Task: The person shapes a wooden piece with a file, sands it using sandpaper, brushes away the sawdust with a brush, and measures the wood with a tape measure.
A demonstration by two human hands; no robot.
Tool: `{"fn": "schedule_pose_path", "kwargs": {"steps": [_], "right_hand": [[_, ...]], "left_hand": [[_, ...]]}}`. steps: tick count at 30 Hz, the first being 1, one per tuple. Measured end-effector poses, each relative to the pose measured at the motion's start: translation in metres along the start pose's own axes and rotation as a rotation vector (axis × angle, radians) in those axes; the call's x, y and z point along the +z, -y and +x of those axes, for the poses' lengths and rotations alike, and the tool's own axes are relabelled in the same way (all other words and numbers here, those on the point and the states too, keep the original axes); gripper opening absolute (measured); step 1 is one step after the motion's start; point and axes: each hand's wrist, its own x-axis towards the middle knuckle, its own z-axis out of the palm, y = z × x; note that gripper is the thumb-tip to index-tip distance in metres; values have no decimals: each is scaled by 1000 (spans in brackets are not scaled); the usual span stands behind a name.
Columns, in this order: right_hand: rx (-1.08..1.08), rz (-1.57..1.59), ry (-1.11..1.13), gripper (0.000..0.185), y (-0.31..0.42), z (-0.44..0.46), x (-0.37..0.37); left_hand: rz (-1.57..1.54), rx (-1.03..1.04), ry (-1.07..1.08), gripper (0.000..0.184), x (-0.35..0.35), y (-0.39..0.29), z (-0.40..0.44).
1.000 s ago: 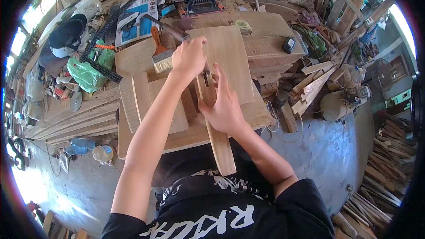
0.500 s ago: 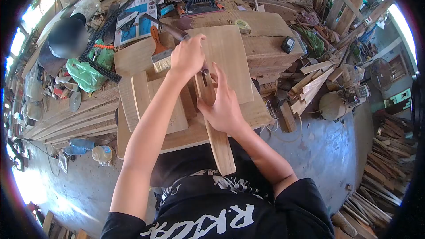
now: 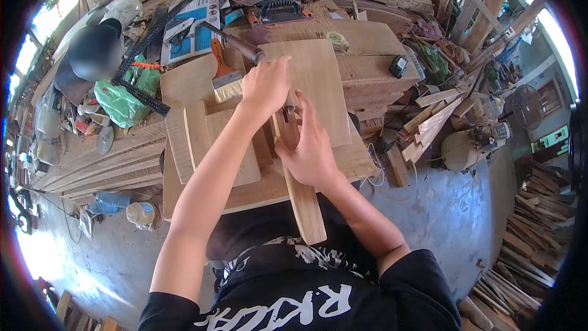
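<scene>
My left hand (image 3: 266, 87) is closed in a fist around a narrow tool that looks like a chisel (image 3: 289, 110); its dark lower end meets a slot in a wooden piece. That long wooden piece (image 3: 303, 208) has a rounded near end and hangs past the board edge towards my body. Wrapped around its middle is my right hand (image 3: 310, 154), thumb on the left side, fingers on the right. Under both lies a flat square board (image 3: 318, 79). A paintbrush (image 3: 223, 76) with an orange handle rests left of my left hand, beside a wooden-handled tool (image 3: 242, 46).
Wooden blocks (image 3: 229, 159) lie left of my hands. Farther back are a black carpenter's square (image 3: 138, 55), a green plastic bag (image 3: 119, 103), a tape roll (image 3: 335, 40) and a tape measure (image 3: 398, 65). A compressor (image 3: 462, 147) stands on the floor at right.
My left hand has shifted slightly right and towards me, with the tool in it. My right hand keeps its grip on the wooden piece. The view has moved a little.
</scene>
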Motion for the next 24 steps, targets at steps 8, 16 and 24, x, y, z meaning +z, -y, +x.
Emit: {"fn": "schedule_pose_path", "kwargs": {"steps": [8, 16, 24], "right_hand": [[14, -44, 17, 94, 4, 0, -1], [5, -41, 28, 91, 6, 2, -2], [32, -53, 11, 90, 5, -1, -1]], "left_hand": [[-58, -60, -34, 38, 8, 18, 15], [-75, -16, -30, 33, 4, 3, -20], [-57, -45, -102, 36, 4, 9, 10]]}}
